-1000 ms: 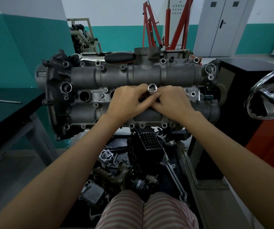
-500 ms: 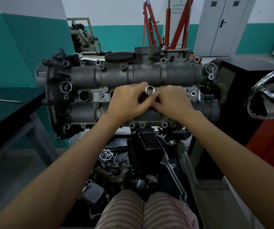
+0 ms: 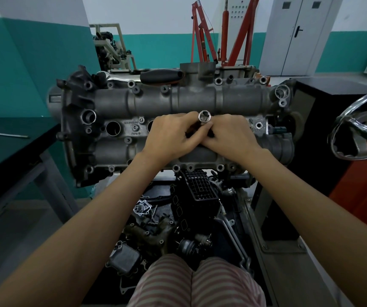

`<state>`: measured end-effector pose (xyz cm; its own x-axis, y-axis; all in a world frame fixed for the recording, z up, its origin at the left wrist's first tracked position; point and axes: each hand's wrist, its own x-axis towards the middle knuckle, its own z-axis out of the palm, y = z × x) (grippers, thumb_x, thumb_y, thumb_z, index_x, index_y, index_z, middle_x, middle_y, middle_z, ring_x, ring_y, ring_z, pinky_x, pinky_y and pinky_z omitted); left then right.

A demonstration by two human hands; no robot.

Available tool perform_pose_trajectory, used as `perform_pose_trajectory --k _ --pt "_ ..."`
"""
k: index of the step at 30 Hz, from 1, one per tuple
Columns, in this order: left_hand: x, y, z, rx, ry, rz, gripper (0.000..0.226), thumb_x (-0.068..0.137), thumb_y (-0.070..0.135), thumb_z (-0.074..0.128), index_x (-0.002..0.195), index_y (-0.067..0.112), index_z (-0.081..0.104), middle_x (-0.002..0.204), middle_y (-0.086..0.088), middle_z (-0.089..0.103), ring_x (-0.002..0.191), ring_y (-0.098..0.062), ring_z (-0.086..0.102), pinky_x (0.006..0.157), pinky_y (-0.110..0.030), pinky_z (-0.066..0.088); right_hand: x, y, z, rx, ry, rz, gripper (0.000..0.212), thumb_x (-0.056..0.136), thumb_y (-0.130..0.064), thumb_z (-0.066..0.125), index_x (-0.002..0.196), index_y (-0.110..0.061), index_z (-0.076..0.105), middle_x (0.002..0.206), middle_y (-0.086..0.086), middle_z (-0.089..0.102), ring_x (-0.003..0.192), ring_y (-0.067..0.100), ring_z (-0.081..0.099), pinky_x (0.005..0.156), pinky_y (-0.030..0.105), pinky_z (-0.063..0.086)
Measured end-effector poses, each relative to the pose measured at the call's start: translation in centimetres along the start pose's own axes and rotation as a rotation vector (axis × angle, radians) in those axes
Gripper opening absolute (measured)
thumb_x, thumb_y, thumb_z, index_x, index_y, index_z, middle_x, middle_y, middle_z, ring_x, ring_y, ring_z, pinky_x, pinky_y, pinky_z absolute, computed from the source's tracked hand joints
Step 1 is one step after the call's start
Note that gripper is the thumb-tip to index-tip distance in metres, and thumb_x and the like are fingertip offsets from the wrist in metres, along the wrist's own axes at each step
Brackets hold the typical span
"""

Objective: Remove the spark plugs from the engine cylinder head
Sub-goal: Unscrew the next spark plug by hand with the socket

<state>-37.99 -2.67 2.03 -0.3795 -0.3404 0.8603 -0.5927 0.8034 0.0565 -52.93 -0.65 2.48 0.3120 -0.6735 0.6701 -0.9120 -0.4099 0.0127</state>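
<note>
The grey engine cylinder head [image 3: 191, 100] lies across the stand in front of me. A chrome spark plug socket [image 3: 204, 117] stands upright over a plug well near the middle of the head, its open end facing me. My left hand [image 3: 173, 135] and my right hand [image 3: 230, 134] meet around the socket's lower part, fingers curled on it from both sides. Two open plug wells [image 3: 113, 128] show to the left of my hands. The plug under the socket is hidden.
A black-handled tool [image 3: 161, 75] lies on the far edge of the head. A dark table [image 3: 12, 151] with a thin rod [image 3: 3, 134] is on the left. A chrome wheel [image 3: 359, 127] sticks out at right. Loose engine parts [image 3: 178, 218] fill the tray below.
The socket's top has shifted slightly up and to the left between my fingers. Both hands stay pressed together around it in the same place.
</note>
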Motion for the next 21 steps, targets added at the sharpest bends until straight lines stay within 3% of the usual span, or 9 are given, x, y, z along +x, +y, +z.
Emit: perform_pose_trajectory --k 7,10,16,21 --pt "0.12 0.28 -0.13 -0.007 -0.003 -0.001 0.025 0.082 0.031 0.047 0.075 0.008 0.053 0.063 0.013 0.043 0.049 -0.018 0.049 0.046 -0.024 0.029 0.11 -0.09 0.11 -0.027 -0.002 -0.016 0.029 0.084 -0.035 0.047 0.089 -0.007 0.056 0.084 0.006 0.065 0.075 0.03 0.06 0.056 0.031 0.032" --pt "0.14 0.38 -0.13 0.009 0.006 -0.006 0.023 0.082 0.029 0.05 0.072 0.008 0.053 0.058 0.005 0.051 0.048 -0.019 0.05 0.045 -0.023 0.031 0.13 -0.05 0.09 0.01 0.02 0.004 0.03 0.082 -0.036 0.05 0.092 -0.008 0.055 0.089 0.003 0.065 0.079 0.028 0.06 0.058 0.032 0.035" --pt "0.1 0.28 0.01 0.023 0.017 -0.006 0.034 0.085 0.033 0.05 0.065 0.007 0.057 0.053 -0.005 0.057 0.046 -0.026 0.053 0.044 -0.024 0.031 0.0 -0.01 -0.06 0.011 0.001 0.011 0.029 0.084 -0.034 0.057 0.069 -0.009 0.063 0.063 0.012 0.064 0.062 0.033 0.06 0.052 0.029 0.033" --pt "0.09 0.25 -0.05 0.001 0.001 0.002 0.035 0.087 0.035 0.047 0.069 0.006 0.053 0.06 -0.003 0.055 0.05 -0.024 0.051 0.044 -0.028 0.035 0.05 -0.02 0.01 -0.009 -0.02 -0.011 0.026 0.087 -0.029 0.054 0.075 -0.007 0.062 0.069 0.012 0.065 0.066 0.034 0.06 0.054 0.03 0.029"
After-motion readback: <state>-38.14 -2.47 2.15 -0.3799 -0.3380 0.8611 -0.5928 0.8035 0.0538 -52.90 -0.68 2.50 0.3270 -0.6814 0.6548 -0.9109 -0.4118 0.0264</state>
